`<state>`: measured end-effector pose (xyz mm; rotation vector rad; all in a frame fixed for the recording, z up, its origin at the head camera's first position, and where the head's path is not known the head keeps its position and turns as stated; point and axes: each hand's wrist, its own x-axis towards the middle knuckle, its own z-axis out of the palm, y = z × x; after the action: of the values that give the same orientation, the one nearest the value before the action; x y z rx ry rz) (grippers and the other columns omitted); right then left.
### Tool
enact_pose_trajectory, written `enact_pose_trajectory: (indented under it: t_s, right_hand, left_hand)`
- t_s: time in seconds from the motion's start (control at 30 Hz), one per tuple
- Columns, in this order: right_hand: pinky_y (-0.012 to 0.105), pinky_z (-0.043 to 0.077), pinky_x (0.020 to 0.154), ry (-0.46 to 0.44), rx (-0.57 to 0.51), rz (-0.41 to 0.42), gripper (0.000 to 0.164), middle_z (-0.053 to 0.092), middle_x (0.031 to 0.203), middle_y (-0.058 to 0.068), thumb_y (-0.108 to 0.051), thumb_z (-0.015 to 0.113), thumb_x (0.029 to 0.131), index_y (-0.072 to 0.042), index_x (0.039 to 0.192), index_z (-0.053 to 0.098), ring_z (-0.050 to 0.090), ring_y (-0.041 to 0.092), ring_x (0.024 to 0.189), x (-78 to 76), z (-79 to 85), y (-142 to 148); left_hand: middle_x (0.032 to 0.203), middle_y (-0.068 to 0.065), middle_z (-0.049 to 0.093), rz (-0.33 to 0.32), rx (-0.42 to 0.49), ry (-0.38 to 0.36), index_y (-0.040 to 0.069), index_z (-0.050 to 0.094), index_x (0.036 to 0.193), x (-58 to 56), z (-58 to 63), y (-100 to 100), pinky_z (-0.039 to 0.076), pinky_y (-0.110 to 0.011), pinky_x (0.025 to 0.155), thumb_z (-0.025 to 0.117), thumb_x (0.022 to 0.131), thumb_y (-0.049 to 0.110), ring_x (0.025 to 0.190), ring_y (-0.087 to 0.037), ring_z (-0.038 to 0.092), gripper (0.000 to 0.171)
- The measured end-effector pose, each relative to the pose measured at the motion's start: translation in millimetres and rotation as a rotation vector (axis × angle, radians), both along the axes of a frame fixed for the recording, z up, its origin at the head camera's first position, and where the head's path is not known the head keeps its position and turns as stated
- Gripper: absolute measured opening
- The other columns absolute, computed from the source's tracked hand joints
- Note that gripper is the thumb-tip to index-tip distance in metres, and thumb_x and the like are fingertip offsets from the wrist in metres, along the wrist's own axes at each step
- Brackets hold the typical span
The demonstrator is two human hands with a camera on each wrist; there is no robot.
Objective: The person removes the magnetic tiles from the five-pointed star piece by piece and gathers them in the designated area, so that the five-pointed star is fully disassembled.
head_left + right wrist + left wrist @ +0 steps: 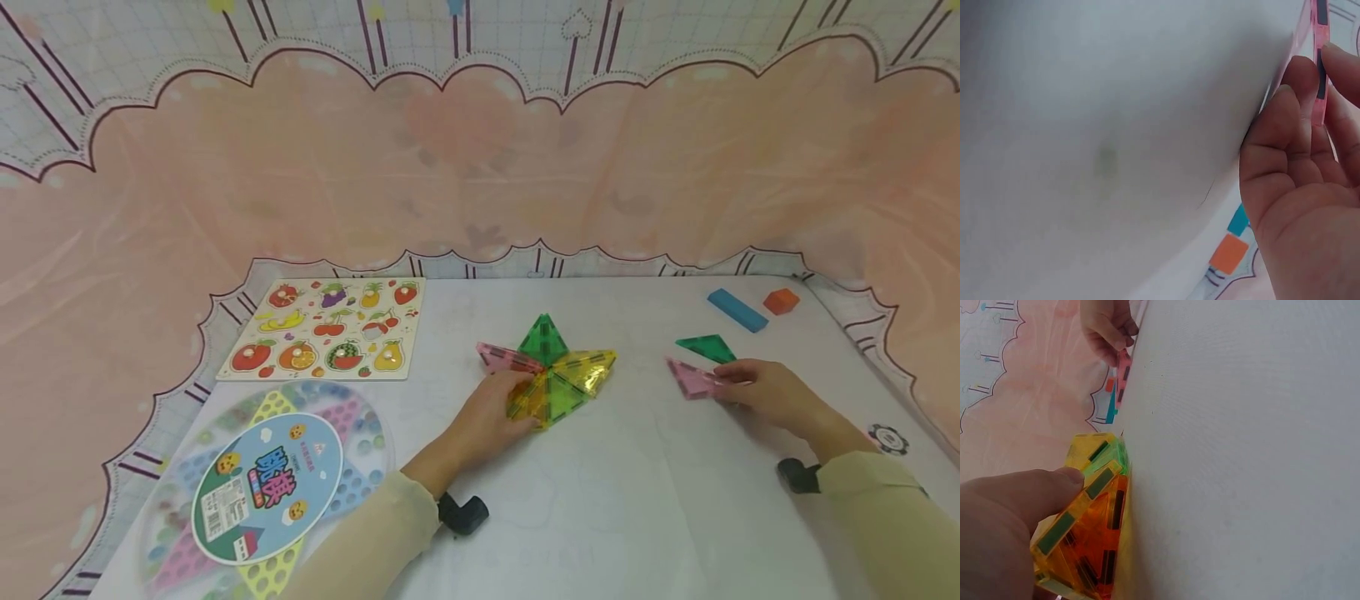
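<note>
My left hand (486, 421) pinches the orange-yellow magnetic tile (530, 402) at the lower left of a pinwheel of triangular magnetic tiles. In the left wrist view its thumb presses a yellow tile edge (1075, 512). Round the same centre stand a green tile (544, 340), a pink tile (508, 358), a yellow tile (588, 367) and a light green tile (564, 396). At the right, my right hand (772, 398) pinches a separate pink triangular tile (690, 379) between thumb and fingers. Just behind it lies a loose green triangular tile (707, 347).
At the back right lie a blue block (738, 310) and an orange block (782, 301). A fruit knob puzzle board (412, 333) sits back left, with a round packaged board game (266, 487) in front of it. The white tabletop (600, 500) ends at a draped patterned cloth (540, 183).
</note>
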<state>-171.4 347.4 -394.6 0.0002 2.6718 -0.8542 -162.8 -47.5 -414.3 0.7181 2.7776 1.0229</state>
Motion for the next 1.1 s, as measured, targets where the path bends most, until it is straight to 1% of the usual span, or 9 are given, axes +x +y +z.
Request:
enact_pose_trajectory:
  t_s: [0.13, 0.3, 0.4, 0.53, 0.7, 0.8, 0.9, 1.0, 1.1]
  right_hand:
    - [0.049, 0.042, 0.079, 0.006, -0.002, -0.018, 0.071, 0.041, 0.123, 0.027, -0.052, 0.053, 0.083, 0.0, 0.129, 0.04, 0.038, 0.041, 0.106, 0.5, -0.2, 6]
    - [0.043, 0.046, 0.076, -0.002, -0.001, -0.045, 0.072, 0.043, 0.12, 0.026, -0.051, 0.054, 0.083, 0.002, 0.129, 0.039, 0.043, 0.037, 0.101, 0.6, -1.1, 9]
    - [0.043, 0.046, 0.076, 0.002, 0.011, -0.063, 0.074, 0.044, 0.119, 0.026, -0.052, 0.055, 0.082, 0.003, 0.128, 0.038, 0.043, 0.037, 0.1, -0.3, -2.5, 9]
    - [0.044, 0.046, 0.075, 0.018, 0.047, -0.082, 0.072, 0.045, 0.118, 0.025, -0.05, 0.055, 0.083, 0.002, 0.128, 0.038, 0.042, 0.039, 0.101, 1.7, -2.9, 13]
    - [0.044, 0.046, 0.073, 0.019, 0.036, -0.107, 0.073, 0.043, 0.12, 0.026, -0.053, 0.053, 0.083, 0.001, 0.13, 0.036, 0.04, 0.041, 0.104, 6.7, 2.9, 16]
    - [0.048, 0.045, 0.075, 0.029, 0.025, -0.089, 0.073, 0.042, 0.121, 0.026, -0.053, 0.052, 0.083, 0.0, 0.13, 0.037, 0.038, 0.042, 0.106, 7.2, 8.1, 12]
    - [0.051, 0.043, 0.079, 0.071, 0.013, -0.056, 0.067, 0.044, 0.121, 0.025, -0.05, 0.052, 0.085, -0.001, 0.128, 0.04, 0.038, 0.042, 0.108, 8.5, 12.9, 5]
    - [0.05, 0.044, 0.079, 0.114, -0.011, -0.024, 0.061, 0.046, 0.12, 0.024, -0.044, 0.053, 0.086, -0.001, 0.127, 0.042, 0.041, 0.04, 0.107, 10.2, 17.8, -8]
    - [0.045, 0.046, 0.078, 0.128, -0.039, -0.002, 0.058, 0.049, 0.118, 0.021, -0.042, 0.055, 0.086, -0.002, 0.126, 0.044, 0.044, 0.037, 0.106, 12.2, 22.7, -25]
  left_hand:
    - [0.126, 0.002, 0.045, 0.003, 0.004, 0.003, 0.014, 0.043, 0.129, 0.7, 0.2, 0, 0.03, -0.033, 0.099, 0.067, 0.08, 0.031, 0.117, -0.014, 0.038, 0.057]
    - [0.126, 0.002, 0.045, 0.007, 0.013, 0.0, 0.014, 0.043, 0.129, 1.5, -1.0, 0, 0.03, -0.033, 0.099, 0.066, 0.08, 0.031, 0.117, -0.014, 0.038, 0.056]
    - [0.126, 0.002, 0.045, 0.011, 0.014, 0.005, 0.014, 0.043, 0.129, 1.4, -1.8, 0, 0.03, -0.033, 0.099, 0.065, 0.08, 0.031, 0.117, -0.014, 0.039, 0.056]
    - [0.126, 0.001, 0.045, 0.008, 0.013, 0.014, 0.014, 0.044, 0.129, 0.8, -1.7, 0, 0.03, -0.034, 0.098, 0.066, 0.08, 0.03, 0.117, -0.015, 0.039, 0.056]
    - [0.126, 0.002, 0.046, 0.003, 0.01, 0.011, 0.014, 0.044, 0.128, 0.1, -1.3, 1, 0.03, -0.034, 0.098, 0.066, 0.08, 0.03, 0.117, -0.014, 0.039, 0.056]
    - [0.125, 0.001, 0.046, 0.005, 0.009, 0.009, 0.014, 0.044, 0.128, 0.1, -1.4, 1, 0.03, -0.033, 0.099, 0.066, 0.08, 0.03, 0.117, -0.014, 0.039, 0.056]
    - [0.125, 0.002, 0.046, 0.004, 0.006, 0.008, 0.014, 0.044, 0.128, 0.5, -0.8, 1, 0.03, -0.033, 0.099, 0.066, 0.08, 0.03, 0.117, -0.014, 0.039, 0.056]
    - [0.126, 0.001, 0.046, 0.002, 0.006, 0.006, 0.014, 0.044, 0.128, 0.6, -0.4, 1, 0.03, -0.034, 0.099, 0.066, 0.08, 0.03, 0.117, -0.015, 0.039, 0.056]
    - [0.126, 0.001, 0.045, 0.005, 0.004, 0.002, 0.014, 0.044, 0.129, 0.6, -0.2, 0, 0.03, -0.034, 0.099, 0.066, 0.08, 0.031, 0.117, -0.015, 0.039, 0.056]
